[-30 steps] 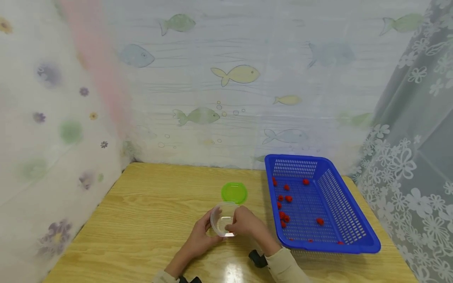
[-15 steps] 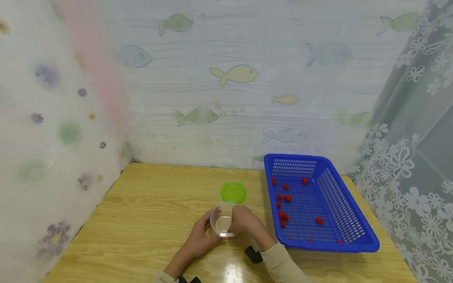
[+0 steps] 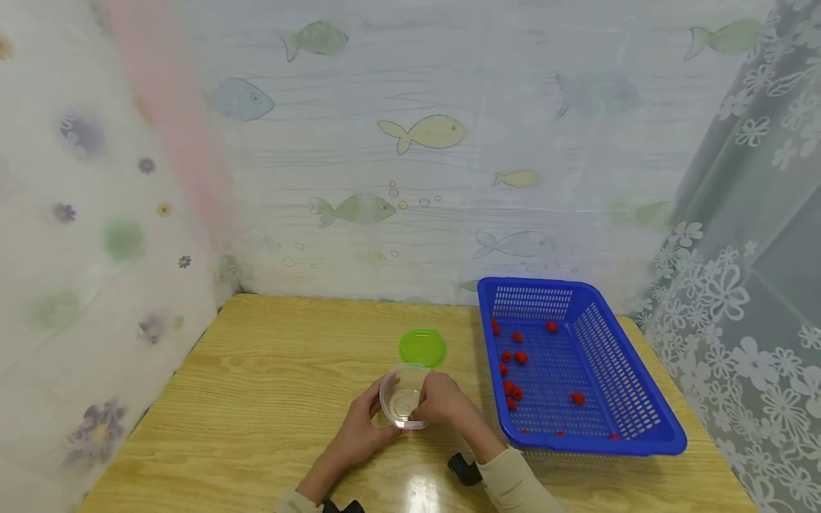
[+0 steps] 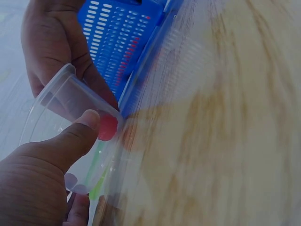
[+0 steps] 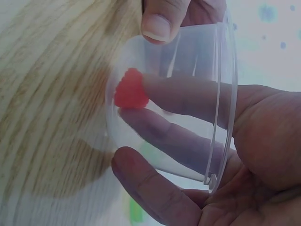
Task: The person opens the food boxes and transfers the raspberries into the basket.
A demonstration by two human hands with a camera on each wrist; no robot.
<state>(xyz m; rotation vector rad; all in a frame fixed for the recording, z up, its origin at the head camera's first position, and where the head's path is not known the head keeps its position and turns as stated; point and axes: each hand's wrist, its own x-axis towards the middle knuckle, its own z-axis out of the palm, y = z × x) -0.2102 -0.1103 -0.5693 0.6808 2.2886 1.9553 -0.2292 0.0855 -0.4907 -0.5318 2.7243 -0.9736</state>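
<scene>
My left hand (image 3: 360, 431) grips a clear plastic tub (image 3: 403, 399) from its left side, thumb against the outer wall in the left wrist view. The right hand (image 3: 444, 400) reaches through the tub's mouth. Inside, near the bottom, its thumb and a finger pinch a red raspberry (image 5: 131, 88), seen through the clear wall in the right wrist view. In the head view the right hand hides this raspberry. Just behind the tub, a round green lid (image 3: 422, 348) lies flat on the wooden table (image 3: 276, 363).
To the right stands a blue perforated basket (image 3: 586, 445) with several red raspberries (image 3: 521, 358) scattered on its bottom, mostly along the left side. A curtain with printed fish (image 3: 436, 132) hangs behind the table, with more curtain on both sides.
The tub and left hand stay in place. Inside the tub the right hand shifts only slightly; a red spot seen by its fingertips one second ago is now hidden in the head view.
</scene>
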